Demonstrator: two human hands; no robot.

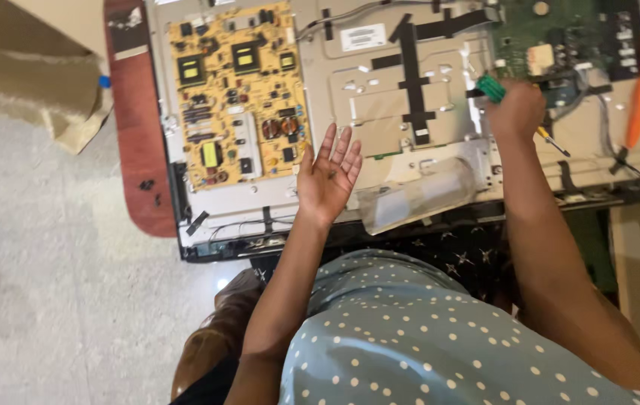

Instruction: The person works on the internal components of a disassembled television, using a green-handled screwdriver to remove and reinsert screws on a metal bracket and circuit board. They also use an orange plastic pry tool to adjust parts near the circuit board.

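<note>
**Screwdriver over the opened television back**

The green-handled screwdriver (494,88) is being gripped in the right hand (516,109), fingers wrapped around it, beside the green circuit board (560,34). The left hand (329,176) is hovering, fingers spread, near the yellow power board (234,90).

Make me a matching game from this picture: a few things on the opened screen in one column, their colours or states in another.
Things:
1. left hand
2. right hand
3. large circuit board
4. loose screwdriver

Descriptions:
A. orange handle, lying at the right
B. yellow, at the left of the metal panel
C. open, palm showing, holding nothing
D. closed on a green-handled screwdriver

Pairs: 1-C, 2-D, 3-B, 4-A
</note>
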